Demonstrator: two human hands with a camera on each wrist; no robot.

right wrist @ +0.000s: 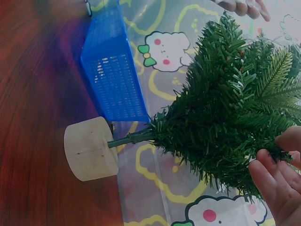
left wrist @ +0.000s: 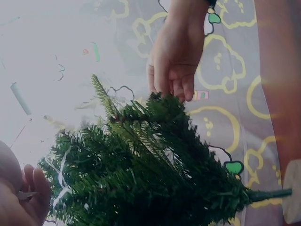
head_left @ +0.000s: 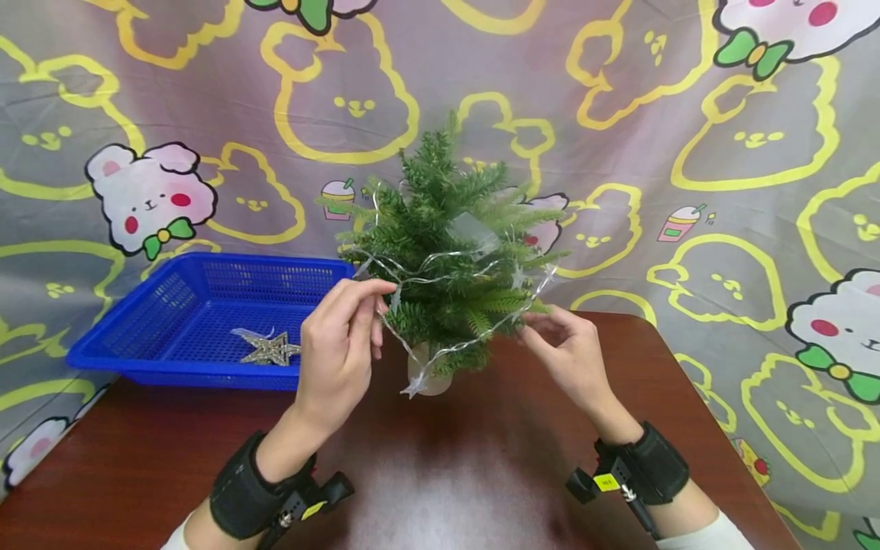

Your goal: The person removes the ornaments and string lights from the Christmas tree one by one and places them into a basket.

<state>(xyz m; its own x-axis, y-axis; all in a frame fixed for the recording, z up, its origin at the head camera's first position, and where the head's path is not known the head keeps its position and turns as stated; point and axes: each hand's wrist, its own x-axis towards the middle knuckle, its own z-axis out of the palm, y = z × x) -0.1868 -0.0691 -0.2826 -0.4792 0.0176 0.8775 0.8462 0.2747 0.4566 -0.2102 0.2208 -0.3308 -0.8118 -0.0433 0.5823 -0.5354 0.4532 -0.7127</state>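
A small artificial Christmas tree (head_left: 433, 198) stands upright on a round wooden base (right wrist: 91, 150). Clear string lights (head_left: 474, 345) with star-shaped pieces loop across its front; one star (head_left: 415, 384) hangs low before the base. At the tree's left side, my left hand (head_left: 335, 344) pinches part of the light string, seen as a small whitish piece between thumb and fingers in the left wrist view. On the right, my right hand (head_left: 569, 353) holds a lower branch tip (right wrist: 278, 154) between thumb and fingers. Foliage hides the back of the string.
A blue plastic basket (head_left: 206, 370) stands left of the tree, holding a glittery gold star ornament (head_left: 270, 350) with a ribbon. The brown table (head_left: 467, 473) meets a patterned cloth backdrop (head_left: 619, 137). A translucent flat piece (head_left: 474, 231) sits among the branches.
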